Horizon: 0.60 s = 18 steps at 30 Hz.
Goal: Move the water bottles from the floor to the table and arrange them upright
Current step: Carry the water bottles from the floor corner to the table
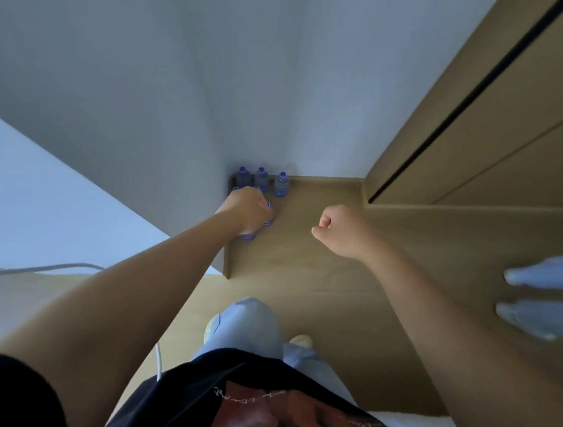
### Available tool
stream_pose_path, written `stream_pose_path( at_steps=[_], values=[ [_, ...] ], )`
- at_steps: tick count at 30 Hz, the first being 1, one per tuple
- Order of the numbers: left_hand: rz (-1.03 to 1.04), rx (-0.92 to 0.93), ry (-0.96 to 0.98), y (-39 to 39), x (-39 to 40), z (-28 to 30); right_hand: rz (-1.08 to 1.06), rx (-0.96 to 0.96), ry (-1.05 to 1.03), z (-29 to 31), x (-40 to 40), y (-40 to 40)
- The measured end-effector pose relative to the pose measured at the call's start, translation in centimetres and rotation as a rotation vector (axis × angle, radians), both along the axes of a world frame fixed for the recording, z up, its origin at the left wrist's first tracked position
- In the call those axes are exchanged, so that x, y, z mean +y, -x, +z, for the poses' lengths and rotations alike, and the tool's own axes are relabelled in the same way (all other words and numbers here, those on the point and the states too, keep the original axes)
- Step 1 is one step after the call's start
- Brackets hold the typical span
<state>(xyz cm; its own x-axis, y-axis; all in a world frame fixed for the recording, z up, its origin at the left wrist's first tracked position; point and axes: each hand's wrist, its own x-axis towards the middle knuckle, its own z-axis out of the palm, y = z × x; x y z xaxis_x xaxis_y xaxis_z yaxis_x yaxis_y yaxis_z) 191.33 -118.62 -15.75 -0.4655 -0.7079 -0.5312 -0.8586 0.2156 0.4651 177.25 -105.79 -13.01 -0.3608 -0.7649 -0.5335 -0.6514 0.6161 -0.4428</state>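
— Blue-capped water bottles (261, 180), clustered upright on the wooden surface (304, 250), tight in the corner by the white wall (148, 80). Three plainly standing at the back; more nearer, mostly hidden under the left hand (246, 210).

— And the hands?

— Left hand curled down over one bottle (248, 236) in the front of that cluster, apparently gripping it near the top. Right hand (338, 231) closed in a fist beside the cluster, holding nothing, apart from every bottle.

— Likely trouble from here?

— Crowding, mostly. Packed touching or nearly so; lifting or setting one could nudge a neighbour and topple it against the wall or off the near edge. Grip from above also looks shallow; could slip.

— Contents?

— Clear plastic, caps on. Fill level too small and blurred to tell; probably full, so heavy enough to knock the rest over.

— Floor or table under the cluster?

— Cannot tell for certain; seems a raised wooden ledge.
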Motion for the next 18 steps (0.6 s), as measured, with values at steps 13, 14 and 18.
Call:
stream_pose_path(
  at_steps=[13, 14, 18],
  values=[
    [0.244, -0.115, 0.031, 2.2, -1.3, -1.5, 0.340, 0.042, -0.036, -2.7, -6.7, 6.2],
    [0.267, -0.120, 0.025, 2.3, -1.7, -1.8, 0.373, 0.055, -0.038, -2.8, -7.5, 6.6],
    [0.318, -0.152, -0.029, 2.9, -3.1, -2.6, 0.457, 0.057, -0.076, -3.1, -10.2, 8.0]
  ],
)
